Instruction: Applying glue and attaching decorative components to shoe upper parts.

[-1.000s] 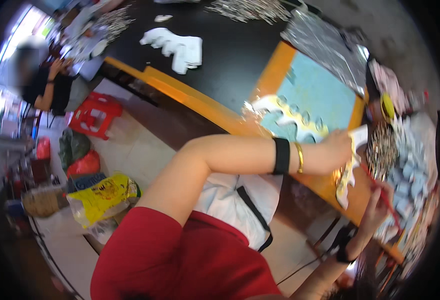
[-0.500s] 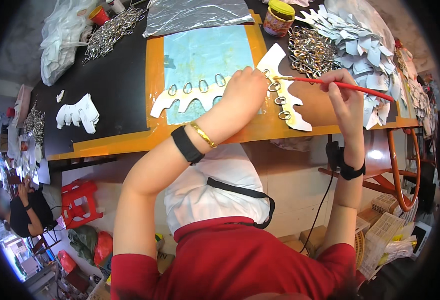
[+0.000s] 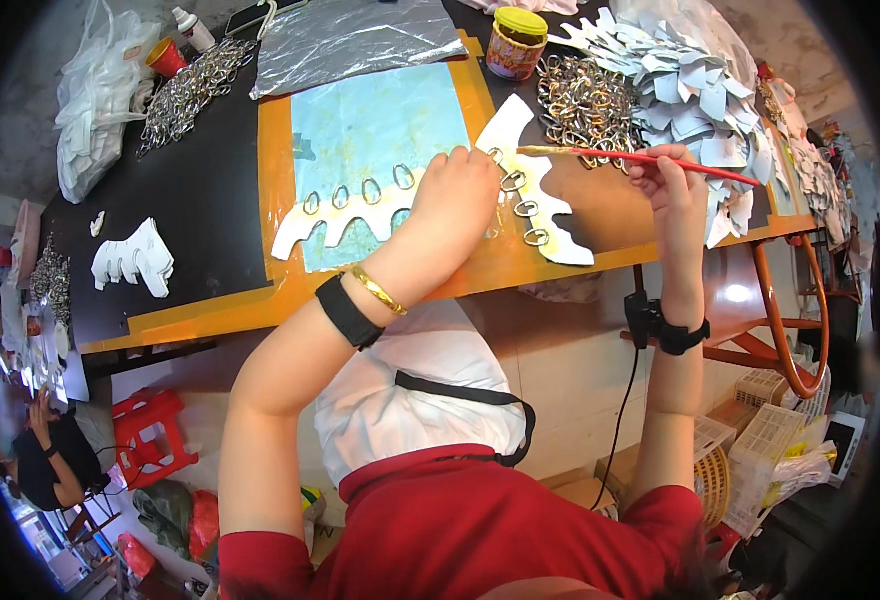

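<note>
My right hand (image 3: 672, 190) grips a thin red brush (image 3: 650, 159). The brush's pale tip is over the upper part of a white scalloped piece (image 3: 544, 205), near its topmost metal ring. Several oval rings (image 3: 527, 209) lie along the piece's left edge, which has a yellowish coating. My left hand (image 3: 457, 205) is closed at that edge, by the topmost ring; its fingertips are hidden, so what it pinches cannot be made out. Left of it lies a similar scalloped piece (image 3: 338, 222) with rings along its upper edge, partly covered by the hand.
A yellow-lidded jar (image 3: 516, 45), a heap of metal rings (image 3: 588, 105) and a pile of white cut pieces (image 3: 695, 90) are behind. A blue sheet (image 3: 380, 115) is taped down. Stacked white pieces (image 3: 135, 258) lie left. Another person (image 3: 55, 450) sits far left.
The whole view has shifted, with the table appearing farther left. The brush tip has moved slightly away from me, up along the right piece. My left hand stays at the ring edge.
</note>
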Tool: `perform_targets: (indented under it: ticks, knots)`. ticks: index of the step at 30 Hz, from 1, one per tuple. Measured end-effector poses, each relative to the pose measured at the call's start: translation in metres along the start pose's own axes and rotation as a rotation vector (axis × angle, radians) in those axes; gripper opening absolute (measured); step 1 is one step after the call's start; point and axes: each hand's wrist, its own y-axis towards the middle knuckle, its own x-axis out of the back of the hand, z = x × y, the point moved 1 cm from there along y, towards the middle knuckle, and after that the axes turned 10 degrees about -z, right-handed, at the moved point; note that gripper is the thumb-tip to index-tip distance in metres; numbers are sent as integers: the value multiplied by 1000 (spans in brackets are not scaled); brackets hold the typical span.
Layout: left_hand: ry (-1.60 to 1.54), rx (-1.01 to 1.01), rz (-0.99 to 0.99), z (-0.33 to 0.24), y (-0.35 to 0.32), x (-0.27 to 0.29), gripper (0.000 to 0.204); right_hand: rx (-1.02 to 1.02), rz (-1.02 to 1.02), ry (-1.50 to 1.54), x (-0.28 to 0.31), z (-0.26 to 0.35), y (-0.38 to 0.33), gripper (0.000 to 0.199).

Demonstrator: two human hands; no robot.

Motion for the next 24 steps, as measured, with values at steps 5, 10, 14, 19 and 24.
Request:
perform_targets:
  ticks: [5, 10, 14, 19, 24]
  knots:
    - [31, 2, -39, -3, -5, -2, 20, -294, -162, 421, 20, -21, 7, 20]
    - [18, 25, -66, -4, -5, -5, 19, -156, -102, 427, 4, -16, 7, 19]
    - [31, -6, -68, -3, -6, -4, 16, 50, -12, 52, -32, -15, 3, 15]
    - [39, 14, -122, -7, -6, -6, 14, 89, 26, -41, -34, -19, 2, 13]
    - [23, 30, -105, -5, -5, -7, 16, 114, 63, -107, -41, -18, 2, 11]
